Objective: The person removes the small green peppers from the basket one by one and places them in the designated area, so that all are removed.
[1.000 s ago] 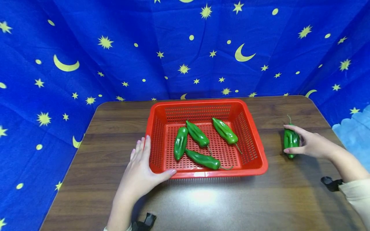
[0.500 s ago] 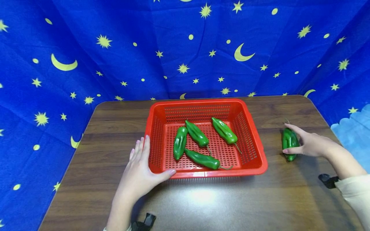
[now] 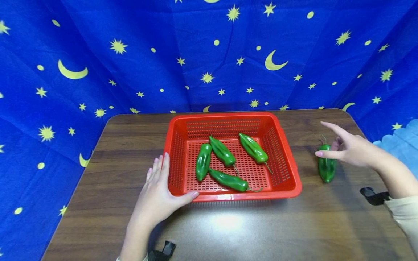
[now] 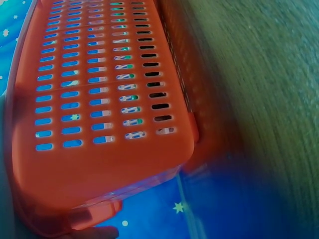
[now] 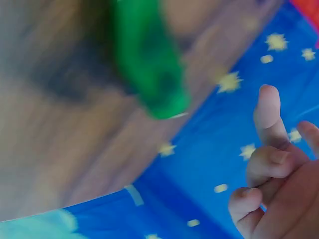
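In the head view a red plastic basket point(image 3: 225, 197) with slotted walls stands mid-table. My left hand point(image 3: 156, 197) rests at its front left corner, straight fingers against the left side and thumb on the front rim. The left wrist view shows the basket's wall point(image 4: 89, 169) up close. A green pepper point(image 3: 326, 168) lies on the table to the right, stem pointing away. Over its stem end hovers my right hand point(image 3: 354, 148), thumb and index finger spread apart with nothing between them. Blurred, the same pepper point(image 5: 149, 64) shows in the right wrist view, apart from the fingers.
Several green peppers lie in the basket, one point(image 3: 253, 148) on its right side and another point(image 3: 203, 162) on its left. A blue cloth point(image 3: 209, 58) with stars and moons hangs behind the wooden table point(image 3: 130, 137) and along its sides.
The right hand has let go of the right-hand pepper and lifted off it, thumb and index finger spreading. The pepper stays on the table, turned slightly. Left hand and basket keep their places.
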Demonstrator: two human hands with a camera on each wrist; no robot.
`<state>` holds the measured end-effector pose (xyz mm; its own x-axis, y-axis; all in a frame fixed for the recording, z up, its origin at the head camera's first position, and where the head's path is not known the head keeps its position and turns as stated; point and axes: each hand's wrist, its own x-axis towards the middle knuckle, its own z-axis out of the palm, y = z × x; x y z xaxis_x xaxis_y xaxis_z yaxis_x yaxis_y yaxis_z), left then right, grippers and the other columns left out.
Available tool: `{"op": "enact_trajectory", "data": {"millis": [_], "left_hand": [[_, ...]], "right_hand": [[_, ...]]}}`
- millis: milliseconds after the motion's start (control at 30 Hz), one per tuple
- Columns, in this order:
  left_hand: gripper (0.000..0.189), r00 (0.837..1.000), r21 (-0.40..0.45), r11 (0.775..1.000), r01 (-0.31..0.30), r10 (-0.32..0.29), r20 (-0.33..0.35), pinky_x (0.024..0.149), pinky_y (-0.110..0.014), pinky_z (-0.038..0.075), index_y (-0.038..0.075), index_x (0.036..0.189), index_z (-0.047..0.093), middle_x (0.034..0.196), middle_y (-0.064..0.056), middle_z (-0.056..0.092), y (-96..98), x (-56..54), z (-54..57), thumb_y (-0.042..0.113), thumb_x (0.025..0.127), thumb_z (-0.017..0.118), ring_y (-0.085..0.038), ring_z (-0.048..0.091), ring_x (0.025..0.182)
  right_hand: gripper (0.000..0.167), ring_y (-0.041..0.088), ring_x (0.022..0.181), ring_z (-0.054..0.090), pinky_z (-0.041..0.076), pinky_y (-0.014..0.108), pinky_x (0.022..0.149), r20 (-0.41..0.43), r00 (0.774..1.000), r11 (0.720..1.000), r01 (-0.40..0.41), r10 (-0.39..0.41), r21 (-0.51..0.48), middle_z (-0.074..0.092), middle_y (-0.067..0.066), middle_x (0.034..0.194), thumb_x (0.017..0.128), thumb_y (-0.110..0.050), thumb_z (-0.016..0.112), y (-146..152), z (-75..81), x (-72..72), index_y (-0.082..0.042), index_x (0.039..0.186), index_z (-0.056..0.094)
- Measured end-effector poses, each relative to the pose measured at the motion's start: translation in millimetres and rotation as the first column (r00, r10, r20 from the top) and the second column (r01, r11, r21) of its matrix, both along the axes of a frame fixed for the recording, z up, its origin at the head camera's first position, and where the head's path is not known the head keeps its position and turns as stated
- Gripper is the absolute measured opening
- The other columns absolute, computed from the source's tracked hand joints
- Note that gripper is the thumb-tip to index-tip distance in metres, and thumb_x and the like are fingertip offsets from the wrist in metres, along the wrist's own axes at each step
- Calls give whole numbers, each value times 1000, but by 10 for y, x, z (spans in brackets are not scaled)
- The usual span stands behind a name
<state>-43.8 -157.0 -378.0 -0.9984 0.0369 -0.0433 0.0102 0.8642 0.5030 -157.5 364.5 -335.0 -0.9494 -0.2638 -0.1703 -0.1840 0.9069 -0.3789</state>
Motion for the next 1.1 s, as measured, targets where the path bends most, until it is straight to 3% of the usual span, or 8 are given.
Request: {"op": "enact_trajectory", "data": {"millis": [200,367,567,867,1100], "left_hand": [[138,1000,2,1000,-5,5,7,124,-56,14,18,161,-1,167,-15,7,-6,0,1,91,61,61,-37,9,155],[138,1000,1,1000,-6,6,4,124,-56,15,18,161,-1,167,-15,8,-8,-1,1,92,61,61,-36,10,155],[138,1000,5,1000,-5,5,-5,124,-56,15,19,161,0,167,-14,10,-2,-3,-2,91,61,62,-36,11,155],[137,1000,9,1000,-9,9,-4,124,-55,15,19,161,0,167,-14,10,-6,-5,-3,88,62,65,-35,11,155],[138,1000,9,1000,-4,5,-12,125,-55,15,19,161,0,167,-15,11,-12,-6,-5,90,61,63,-35,12,155]], "right_hand": [[95,10,64,56,42,25,57,-70,996,996,-53,48,-69,68,-2,78,85,-38,78,-428,279,-49,-36,158,17],[93,12,61,50,38,27,54,-125,984,984,-141,127,-109,67,-4,79,84,-33,81,-789,451,-110,-38,156,22],[90,14,63,53,41,27,56,-136,969,960,-226,205,-164,67,-4,80,83,-33,81,-1184,579,-228,-41,154,26],[90,19,61,52,42,32,58,-72,955,926,-295,286,-237,72,-4,89,85,-40,78,-1712,610,-415,-50,153,20],[90,14,82,67,48,36,74,-31,924,870,-369,380,-328,73,-1,92,87,-36,76,-2039,521,-475,-44,156,18]]}}
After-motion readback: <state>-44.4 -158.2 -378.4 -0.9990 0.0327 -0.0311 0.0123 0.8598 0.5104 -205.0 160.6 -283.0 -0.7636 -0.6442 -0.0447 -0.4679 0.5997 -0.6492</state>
